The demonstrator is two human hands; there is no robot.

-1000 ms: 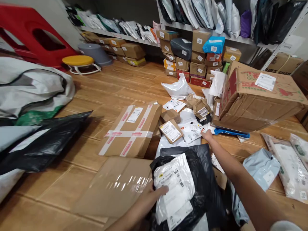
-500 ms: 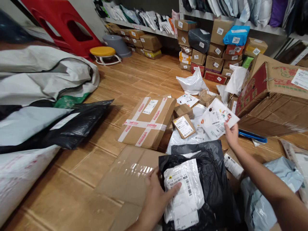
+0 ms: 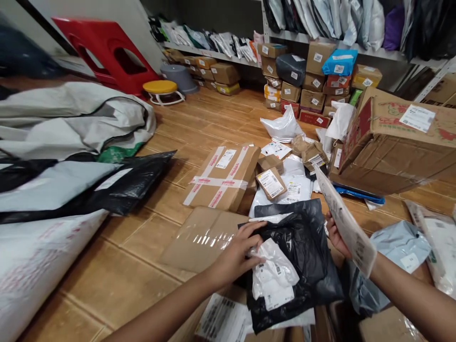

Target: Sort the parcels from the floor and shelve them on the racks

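My left hand [image 3: 245, 247] is closed on a small crumpled white plastic packet [image 3: 275, 278] with a printed label. Its fingertips also rest over the black plastic mailer [image 3: 306, 247] lying beneath. In my right hand [image 3: 337, 237], gripped along its lower edge, is a flat white printed envelope [image 3: 345, 218], turned nearly edge-on. A brown carton [image 3: 203, 237] lies left of the black mailer, and a labelled box [image 3: 224, 318] shows below it. Just beyond are a small brown box [image 3: 271, 184] and white labelled mailers [image 3: 299, 187].
A taped flat carton [image 3: 223, 178] lies on the wooden floor ahead. A large brown carton [image 3: 395, 156] stands at right, with a grey-blue mailer [image 3: 395, 256] nearer me. Bags [image 3: 53, 185] cover the left. Stools [image 3: 160, 87] and parcel shelves [image 3: 292, 35] are behind.
My right hand has drawn the white envelope nearer and tipped it from face-up to edge-on. My left fingers have bunched up the white packet, and the labelled box below has come into view.
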